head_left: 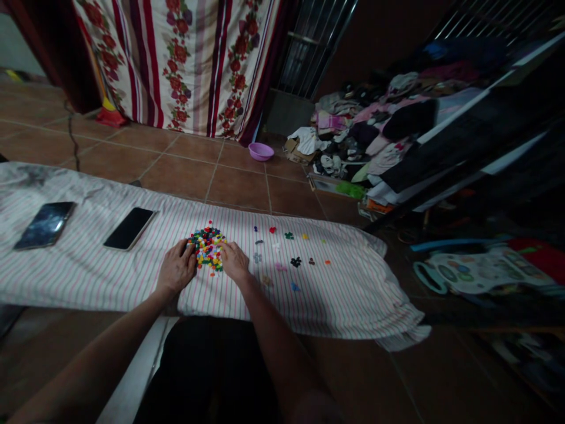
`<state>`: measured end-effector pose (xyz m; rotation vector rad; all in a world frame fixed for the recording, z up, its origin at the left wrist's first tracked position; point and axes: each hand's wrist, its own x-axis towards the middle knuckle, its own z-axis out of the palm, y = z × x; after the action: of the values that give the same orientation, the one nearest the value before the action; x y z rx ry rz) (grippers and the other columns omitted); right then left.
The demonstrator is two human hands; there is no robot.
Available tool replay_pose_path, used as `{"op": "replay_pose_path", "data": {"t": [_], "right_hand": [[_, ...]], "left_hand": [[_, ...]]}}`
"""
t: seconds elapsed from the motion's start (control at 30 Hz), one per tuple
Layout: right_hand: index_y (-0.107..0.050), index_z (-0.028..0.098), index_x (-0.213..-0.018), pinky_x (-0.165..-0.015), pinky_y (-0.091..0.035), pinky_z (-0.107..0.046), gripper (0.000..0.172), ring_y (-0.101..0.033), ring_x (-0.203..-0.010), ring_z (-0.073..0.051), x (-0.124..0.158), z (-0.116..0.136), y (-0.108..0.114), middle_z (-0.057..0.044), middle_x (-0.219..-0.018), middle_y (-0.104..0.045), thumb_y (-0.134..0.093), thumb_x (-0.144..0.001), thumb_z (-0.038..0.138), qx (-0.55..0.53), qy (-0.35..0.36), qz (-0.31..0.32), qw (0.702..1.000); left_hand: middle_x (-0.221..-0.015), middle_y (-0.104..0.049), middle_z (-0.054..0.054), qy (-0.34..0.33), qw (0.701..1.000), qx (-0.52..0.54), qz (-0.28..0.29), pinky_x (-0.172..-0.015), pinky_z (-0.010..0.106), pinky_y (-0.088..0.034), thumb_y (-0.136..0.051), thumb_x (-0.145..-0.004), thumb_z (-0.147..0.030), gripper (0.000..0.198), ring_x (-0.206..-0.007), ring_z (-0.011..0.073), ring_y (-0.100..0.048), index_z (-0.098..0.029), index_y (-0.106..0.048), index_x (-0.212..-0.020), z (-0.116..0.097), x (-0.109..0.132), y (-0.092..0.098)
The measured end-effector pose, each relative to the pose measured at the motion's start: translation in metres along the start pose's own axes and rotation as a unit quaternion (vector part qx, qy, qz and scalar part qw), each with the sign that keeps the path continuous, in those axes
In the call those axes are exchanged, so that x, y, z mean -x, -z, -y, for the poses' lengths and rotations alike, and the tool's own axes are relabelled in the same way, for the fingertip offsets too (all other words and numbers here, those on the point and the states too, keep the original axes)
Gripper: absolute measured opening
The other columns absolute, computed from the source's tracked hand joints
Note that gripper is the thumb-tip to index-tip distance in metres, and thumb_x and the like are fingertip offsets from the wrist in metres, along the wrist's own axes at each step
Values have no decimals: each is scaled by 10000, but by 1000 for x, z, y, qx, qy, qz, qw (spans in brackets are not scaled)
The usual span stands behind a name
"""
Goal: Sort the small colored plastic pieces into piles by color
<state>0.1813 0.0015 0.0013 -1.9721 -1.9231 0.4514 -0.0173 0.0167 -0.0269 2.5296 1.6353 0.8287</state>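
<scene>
the person is at the near side of a striped cloth (344,294). a pile of coloured beads (207,246) lies on its middle. the left hand (176,269) touches the pile's left edge and the right hand (234,262) its right edge, both palm down, fingers loose, gripping nothing. small separate bead groups (295,261) lie to the right, two phones (129,228) to the left.

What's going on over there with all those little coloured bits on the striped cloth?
A person has both hands on a striped cloth spread over the tiled floor. The left hand and right hand flank a heap of small multicoloured pieces, touching its edges. A few little clusters lie apart to its right, and two phones lie to the left.
</scene>
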Motion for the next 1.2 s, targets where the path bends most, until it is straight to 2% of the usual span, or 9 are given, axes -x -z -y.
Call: {"op": "replay_pose_path", "data": {"t": [0.4, 0.73, 0.93, 1.2], "right_hand": [[-629, 413, -1277, -876, -459, -214, 359, -578, -1097, -121, 1, -5, -2, 16, -1178, -622, -468, -988, 275, -5, 12, 3, 1000], [-665, 395, -1215, -918, -455, -248, 326, -580, -1095, -140, -2, 0, 0, 13, -1169, -627, -473, -985, 266, 3, -3, 17, 1000], [-689, 340, -1167, -947, -454, -256, 293, -582, -1103, -144, -4, -3, -1, -4, -1155, -647, -504, -967, 233, -14, 23, 11, 1000], [-704, 300, -1156, -914, -466, -253, 295, -609, -1035, -150, -15, -2, 13, -20, -1166, -649, -526, -939, 210, -6, 59, 69, 996]], "left_hand": [[-1301, -583, 150, -9, 1000, 9, 5, -1057, 482, -424, -367, -915, -304, 375, -1297, 290, -478, -186, -587, -1195, -1, 0, 4], [-1329, -566, 169, -1, 1000, -15, 8, -1037, 462, -440, -338, -931, -313, 399, -1296, 290, -488, -162, -576, -1214, 0, 0, 3], [-1337, -559, 185, -4, 1000, -16, 5, -1030, 468, -451, -320, -943, -321, 422, -1287, 299, -498, -145, -587, -1218, 0, -1, 2], [-1354, -547, 187, 0, 1000, -4, 3, -1029, 475, -450, -334, -940, -313, 423, -1276, 300, -499, -148, -573, -1246, -2, -1, 3]]}}
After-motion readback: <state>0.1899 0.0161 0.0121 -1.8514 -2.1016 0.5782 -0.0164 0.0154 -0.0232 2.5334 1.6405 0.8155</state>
